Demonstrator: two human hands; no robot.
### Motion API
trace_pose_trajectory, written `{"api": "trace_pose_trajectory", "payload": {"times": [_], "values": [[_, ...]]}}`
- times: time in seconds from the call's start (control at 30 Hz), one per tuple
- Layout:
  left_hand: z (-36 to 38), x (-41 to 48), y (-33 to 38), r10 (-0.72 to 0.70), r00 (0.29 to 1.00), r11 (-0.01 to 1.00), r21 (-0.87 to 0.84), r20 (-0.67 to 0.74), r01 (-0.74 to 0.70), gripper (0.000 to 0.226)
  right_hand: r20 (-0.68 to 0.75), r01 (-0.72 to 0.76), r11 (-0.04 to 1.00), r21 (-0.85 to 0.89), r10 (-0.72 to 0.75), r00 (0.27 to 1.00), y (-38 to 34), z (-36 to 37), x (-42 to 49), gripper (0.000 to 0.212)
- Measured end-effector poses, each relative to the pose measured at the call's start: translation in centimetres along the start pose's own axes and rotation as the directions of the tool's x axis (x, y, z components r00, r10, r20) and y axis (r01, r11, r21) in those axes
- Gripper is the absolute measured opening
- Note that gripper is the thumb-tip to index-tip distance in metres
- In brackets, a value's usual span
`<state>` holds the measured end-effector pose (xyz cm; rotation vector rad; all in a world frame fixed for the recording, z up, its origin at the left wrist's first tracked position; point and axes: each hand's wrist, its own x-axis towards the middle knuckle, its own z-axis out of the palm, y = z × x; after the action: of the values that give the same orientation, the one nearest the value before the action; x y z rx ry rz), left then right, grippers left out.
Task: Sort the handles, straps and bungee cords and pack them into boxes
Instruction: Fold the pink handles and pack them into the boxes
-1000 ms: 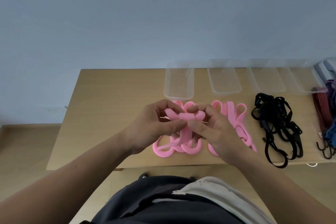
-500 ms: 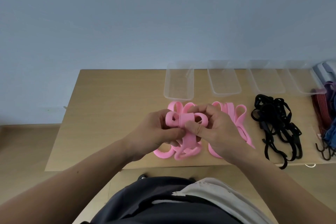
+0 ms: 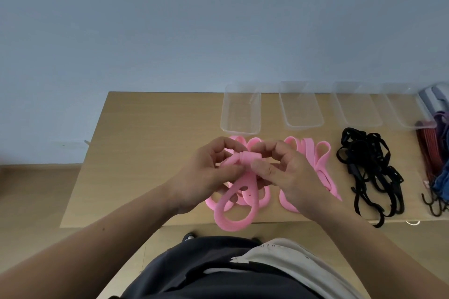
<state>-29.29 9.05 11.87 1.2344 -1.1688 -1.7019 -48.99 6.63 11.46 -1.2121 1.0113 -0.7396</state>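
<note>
Strap (image 3: 250, 156) loop now hangs longer toward 6 o'clock; left hand (image 3: 206, 177) and right hand (image 3: 294, 177) pinch its wrapped middle, boxing likely next.

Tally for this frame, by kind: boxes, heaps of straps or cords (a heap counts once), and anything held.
Clear boxes: 4
Pink strap heaps: 2
Black strap heap: 1
Bungee cord heap: 1
Pink strap gripped by left hand and right hand: 1
Total: 9
</note>
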Motion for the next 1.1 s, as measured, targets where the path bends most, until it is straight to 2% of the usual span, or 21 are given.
{"api": "trace_pose_trajectory", "payload": {"times": [0.07, 0.13, 0.27, 0.4, 0.53, 0.67, 0.8, 0.93, 1.03, 1.1], "values": [[-0.1, 0.0, -0.1, 0.044, 0.999, 0.999, 0.012, -0.017, -0.044, 0.027, 0.003, -0.066, 0.997, 0.039, 0.066, 0.998, -0.1, 0.2, 0.0, 0.035], [-0.2, 0.0, -0.2, 0.069, 0.997, 0.997, 0.034, -0.034, -0.068, 0.031, -0.005, -0.094, 0.996, 0.003, 0.094, 0.996, 0.0, 0.3, 0.1, 0.030], [-0.3, -0.1, -0.5, 0.077, 0.996, 0.996, 0.046, -0.036, -0.075, 0.036, -0.036, -0.060, 0.997, -0.038, 0.058, 0.998, 0.3, 0.4, 0.1, 0.034], [-0.7, -0.3, -0.2, -0.055, 0.998, 0.998, -0.037, 0.021, 0.056, 0.046, -0.039, -0.010, 0.999, -0.044, 0.009, 0.999, 0.3, 0.7, 0.0, 0.041], [-1.3, -0.5, 0.5, -0.197, 0.977, 0.977, -0.065, 0.085, 0.202, 0.039, -0.048, 0.025, 0.999, -0.026, -0.026, 0.998, 0.5, 1.2, -0.1, 0.041], [-1.7, -0.7, 0.7, -0.244, 0.964, 0.962, -0.096, 0.109, 0.254, 0.037, -0.006, 0.083, 0.994, -0.069, -0.084, 0.996, 0.5, 1.7, -0.3, 0.043], [-2.2, -0.9, 0.8, -0.268, 0.953, 0.947, -0.145, 0.140, 0.288, 0.040, 0.004, 0.118, 0.971, -0.207, -0.119, 0.993, 0.4, 2.0, -0.4, 0.045], [-2.7, -0.8, 0.5, -0.212, 0.971, 0.959, -0.169, 0.106, 0.228, 0.041, 0.013, 0.083, 0.967, -0.240, -0.083, 0.996, 0.6, 2.4, -0.4, 0.043], [-3.0, -0.8, 0.2, -0.126, 0.990, 0.986, -0.099, 0.060, 0.131, 0.036, 0.067, 0.054, 0.983, -0.175, -0.043, 0.997, 0.3, 2.6, -0.2, 0.035], [-3.3, -1.0, -0.1, -0.069, 0.995, 0.996, -0.045, 0.065, 0.072, 0.033, 0.045, 0.037, 0.984, -0.173, -0.030, 0.999, 0.2, 2.8, 0.1, 0.024]]}}
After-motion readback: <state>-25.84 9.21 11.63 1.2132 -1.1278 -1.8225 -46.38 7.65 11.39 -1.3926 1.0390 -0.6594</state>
